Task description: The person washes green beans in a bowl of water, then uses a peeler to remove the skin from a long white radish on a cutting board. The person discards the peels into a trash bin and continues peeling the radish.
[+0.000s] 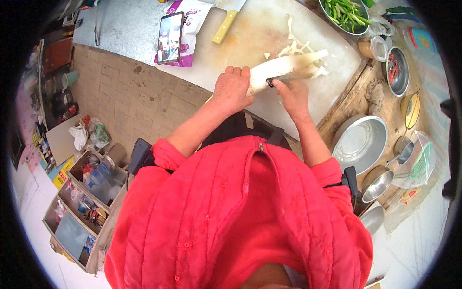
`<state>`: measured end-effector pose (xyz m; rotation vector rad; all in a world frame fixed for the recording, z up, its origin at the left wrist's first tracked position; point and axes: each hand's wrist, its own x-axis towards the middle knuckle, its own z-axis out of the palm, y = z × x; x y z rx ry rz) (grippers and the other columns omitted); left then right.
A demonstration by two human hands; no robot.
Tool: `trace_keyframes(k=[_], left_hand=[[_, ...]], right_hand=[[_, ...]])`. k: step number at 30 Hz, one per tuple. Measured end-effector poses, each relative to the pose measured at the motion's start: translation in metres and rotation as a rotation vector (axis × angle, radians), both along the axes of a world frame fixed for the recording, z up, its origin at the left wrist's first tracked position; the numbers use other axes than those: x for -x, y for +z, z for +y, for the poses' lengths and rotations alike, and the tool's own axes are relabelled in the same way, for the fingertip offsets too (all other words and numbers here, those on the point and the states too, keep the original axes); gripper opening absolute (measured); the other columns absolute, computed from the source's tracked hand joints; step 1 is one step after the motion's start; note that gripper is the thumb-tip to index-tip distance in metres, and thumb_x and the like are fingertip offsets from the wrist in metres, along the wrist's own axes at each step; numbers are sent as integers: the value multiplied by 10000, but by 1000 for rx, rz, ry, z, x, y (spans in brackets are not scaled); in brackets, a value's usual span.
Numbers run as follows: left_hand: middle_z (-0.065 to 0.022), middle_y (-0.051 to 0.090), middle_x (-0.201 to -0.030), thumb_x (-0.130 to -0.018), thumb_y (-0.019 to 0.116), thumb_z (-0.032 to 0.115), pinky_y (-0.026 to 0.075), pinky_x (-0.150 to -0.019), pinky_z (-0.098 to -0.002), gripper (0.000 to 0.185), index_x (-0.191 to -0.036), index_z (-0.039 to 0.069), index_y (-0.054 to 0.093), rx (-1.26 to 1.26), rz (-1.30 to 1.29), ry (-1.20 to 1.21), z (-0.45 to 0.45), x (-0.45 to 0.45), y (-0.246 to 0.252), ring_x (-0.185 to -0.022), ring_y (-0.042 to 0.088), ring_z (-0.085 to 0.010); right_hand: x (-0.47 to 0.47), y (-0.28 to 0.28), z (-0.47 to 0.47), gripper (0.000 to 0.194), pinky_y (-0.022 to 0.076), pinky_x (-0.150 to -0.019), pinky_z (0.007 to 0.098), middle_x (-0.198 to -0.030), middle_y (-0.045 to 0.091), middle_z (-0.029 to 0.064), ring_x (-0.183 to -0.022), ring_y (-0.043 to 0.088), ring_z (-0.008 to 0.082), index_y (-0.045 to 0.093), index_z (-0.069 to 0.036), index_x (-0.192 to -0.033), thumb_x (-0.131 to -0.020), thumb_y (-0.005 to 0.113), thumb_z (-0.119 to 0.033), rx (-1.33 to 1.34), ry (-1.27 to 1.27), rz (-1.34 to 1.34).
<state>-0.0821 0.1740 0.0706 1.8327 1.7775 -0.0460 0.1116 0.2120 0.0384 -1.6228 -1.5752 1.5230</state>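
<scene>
A long, pale root vegetable (pixel 276 67) slants across the white cutting board (pixel 249 39), partly peeled along its upper part. My left hand (pixel 232 86) is wrapped around its near end, fingers over the top. In my right hand (pixel 294 97) is a small peeling tool (pixel 270 82) with a black end, pressed close against the vegetable's side. Motion blurs the rest of that tool, so its blade shape is unclear. Pale peelings (pixel 294 48) lie in a loose heap beyond and beside the vegetable's far end.
A yellow-handled knife (pixel 225 27) and a phone (pixel 170 38) on a plastic packet (pixel 189 39) lie left of the vegetable. To the right stand a bowl of cut green vegetables (pixel 344 16), a bowl of reddish pieces (pixel 399 77) and a large metal basin (pixel 361 142).
</scene>
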Motion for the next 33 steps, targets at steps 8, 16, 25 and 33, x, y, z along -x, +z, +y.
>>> trace_keyframes(k=[8, 16, 25, 33], left_hand=[[-195, 588, -958, -607, 756, 204, 484, -823, -433, 558, -1048, -10, 491, 10, 24, 24, -6, 8, 1, -954, 549, -364], [-183, 592, -974, -589, 775, 211, 480, -839, -415, 619, -1095, -14, 498, -29, 46, -19, -5, -1, 3, -961, 547, -349], [-190, 592, -972, -602, 755, 208, 480, -833, -425, 570, -1066, -11, 508, 1, -18, 42, -9, 9, 2, -958, 546, -352], [-218, 589, -998, -598, 714, 187, 461, -863, -437, 573, -1092, -13, 503, 112, -224, 111, -9, 16, 2, -978, 534, -384]], right_hand=[[-71, 14, 57, 130, 474, -634, 229, -831, 663, 36, -713, 588, 91, 672, -11, -920, -882, 648, -133, -175, -575, 194], [-9, 5, -2, 266, 456, -611, 287, -692, 624, 29, -634, 561, 106, 684, 4, -878, -846, 691, -260, -30, -11, -11], [-72, 22, 51, 152, 456, -623, 233, -770, 643, 18, -669, 555, 82, 677, 4, -904, -868, 673, -144, -190, -569, 88], [-50, 23, 34, 90, 440, -613, 223, -758, 616, 2, -668, 539, 75, 657, -7, -869, -854, 673, -94, -95, -262, 239]])
